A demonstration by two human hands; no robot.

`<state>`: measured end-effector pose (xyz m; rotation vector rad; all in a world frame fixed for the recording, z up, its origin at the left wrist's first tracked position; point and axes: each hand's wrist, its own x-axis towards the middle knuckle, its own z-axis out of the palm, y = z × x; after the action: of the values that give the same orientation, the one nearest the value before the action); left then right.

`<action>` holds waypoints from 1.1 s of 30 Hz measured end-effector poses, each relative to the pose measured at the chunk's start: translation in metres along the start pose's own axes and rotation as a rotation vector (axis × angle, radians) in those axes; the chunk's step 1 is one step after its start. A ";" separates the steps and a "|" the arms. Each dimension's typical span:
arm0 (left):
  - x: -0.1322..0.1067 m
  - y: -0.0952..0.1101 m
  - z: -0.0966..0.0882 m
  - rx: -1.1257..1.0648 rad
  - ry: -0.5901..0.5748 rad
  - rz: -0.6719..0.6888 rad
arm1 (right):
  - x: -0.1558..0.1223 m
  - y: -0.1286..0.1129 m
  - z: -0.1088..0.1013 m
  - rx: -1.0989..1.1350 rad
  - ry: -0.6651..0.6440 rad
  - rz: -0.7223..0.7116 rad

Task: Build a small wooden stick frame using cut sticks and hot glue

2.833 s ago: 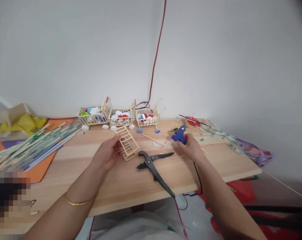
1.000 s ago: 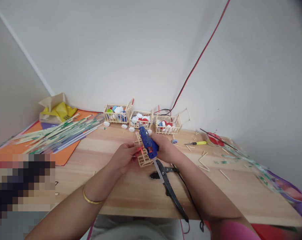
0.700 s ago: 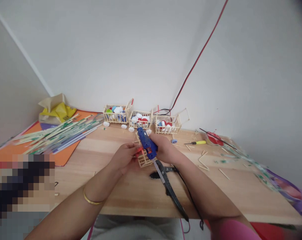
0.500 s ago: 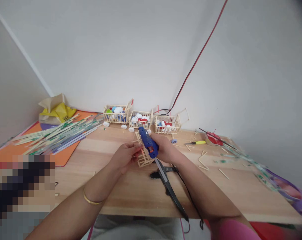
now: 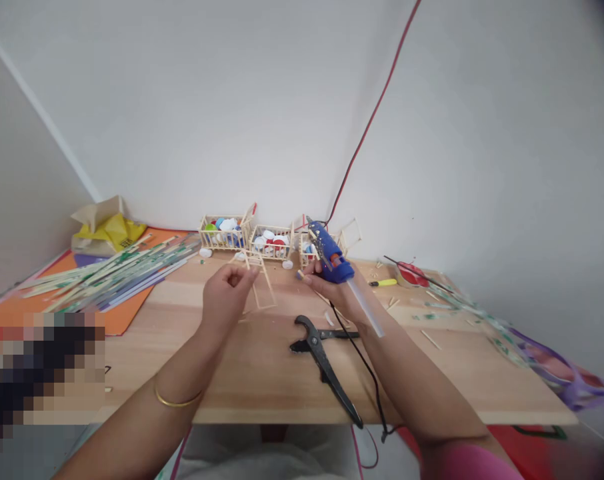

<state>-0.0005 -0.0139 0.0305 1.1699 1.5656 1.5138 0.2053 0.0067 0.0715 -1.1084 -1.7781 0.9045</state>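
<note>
A wooden table [image 5: 262, 373] is seen, with a sheaf of long sticks [image 5: 107, 277] at its left and three small stick carts [image 5: 262, 239] along the wall. Black cutters [image 5: 325, 353] lie near the front edge. A blue glue gun [image 5: 332, 257] is gripped by the right hand [image 5: 332, 290], nozzle raised away from the work. A ladder-like stick frame [image 5: 262, 287] is pinched at its upper end by the closed fingertips [image 5: 242, 275] of the left hand [image 5: 225, 300]; its lower end rests on the table.
</note>
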 end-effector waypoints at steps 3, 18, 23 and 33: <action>0.004 -0.007 -0.002 -0.061 -0.089 -0.112 | -0.009 -0.011 -0.002 0.083 0.002 0.003; -0.018 -0.010 0.003 -0.522 -0.334 -0.350 | -0.044 0.007 -0.008 0.154 0.003 0.087; -0.030 -0.020 0.005 -0.514 -0.315 -0.380 | -0.053 0.001 -0.007 0.202 0.018 0.121; -0.061 0.017 -0.017 -0.083 -0.181 0.062 | -0.058 -0.009 0.002 0.151 -0.117 0.121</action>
<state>0.0103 -0.0780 0.0419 1.2806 1.3455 1.4542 0.2160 -0.0502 0.0635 -1.0927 -1.7184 1.1783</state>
